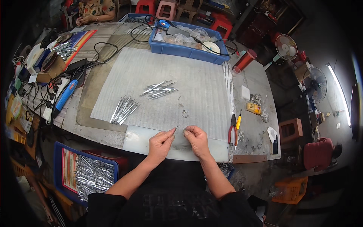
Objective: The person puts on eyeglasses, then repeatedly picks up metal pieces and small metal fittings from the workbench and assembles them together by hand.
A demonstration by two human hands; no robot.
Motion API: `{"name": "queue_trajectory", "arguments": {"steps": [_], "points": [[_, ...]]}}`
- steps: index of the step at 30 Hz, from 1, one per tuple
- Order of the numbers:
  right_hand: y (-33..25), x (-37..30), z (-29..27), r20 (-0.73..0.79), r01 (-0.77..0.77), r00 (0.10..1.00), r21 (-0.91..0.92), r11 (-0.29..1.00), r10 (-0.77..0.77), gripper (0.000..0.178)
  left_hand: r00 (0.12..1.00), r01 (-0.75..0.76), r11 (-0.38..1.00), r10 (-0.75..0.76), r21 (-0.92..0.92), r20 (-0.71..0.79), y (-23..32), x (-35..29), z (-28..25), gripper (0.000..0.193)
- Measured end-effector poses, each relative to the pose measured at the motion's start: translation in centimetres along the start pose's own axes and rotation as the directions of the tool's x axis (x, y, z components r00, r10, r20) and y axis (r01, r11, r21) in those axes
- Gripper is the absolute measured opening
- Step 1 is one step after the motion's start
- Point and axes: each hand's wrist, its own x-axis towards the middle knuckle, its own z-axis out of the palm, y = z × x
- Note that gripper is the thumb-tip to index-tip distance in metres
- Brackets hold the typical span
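My left hand (159, 144) pinches a slim silver metal piece, whose tip (176, 128) sticks out past the fingers. Close beside it, my right hand (197, 141) is closed with thumb and forefinger together; anything between them is too small to make out. Both hands are above a whitish board (136, 139) at the table's near edge. Just beyond them, several tiny metal parts (184, 113) lie on a white foam sheet (204, 85). Two piles of slim, pointed silver pieces rest on that sheet, a near-left pile (124, 110) and a farther pile (159, 89).
Right of the board lie red-handled pliers (232, 130) and a yellow-handled screwdriver (238, 122). A blue tray (185, 53) with plastic bags stands at the back. Cables and a blue power tool (67, 94) lie left. A blue crate (58, 170) of silver pieces sits below left.
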Motion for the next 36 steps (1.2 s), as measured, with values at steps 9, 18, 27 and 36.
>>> {"name": "queue_trajectory", "arguments": {"steps": [9,18,27,36], "points": [[0.5,-0.8,0.3,0.012,-0.118,0.993,0.364,0.924,0.122,0.009,0.997,-0.077,0.997,0.077,-0.006,0.029,1.0,-0.1,0.7,0.024],[0.3,-0.9,0.8,0.062,-0.136,0.991,0.494,0.858,0.122,0.008,0.995,-0.091,0.996,0.092,-0.010,0.044,1.8,-0.3,1.2,0.025],[0.8,-0.8,1.0,0.045,-0.119,0.993,0.474,0.872,0.111,0.009,0.995,-0.097,0.995,0.097,0.015,0.020,1.6,-0.3,1.3,0.024],[2.2,-1.2,1.7,-0.118,0.124,0.987,0.144,0.982,-0.107,0.016,0.993,-0.118,0.991,0.120,0.060,-0.025,1.3,-0.3,2.0,0.022]]}}
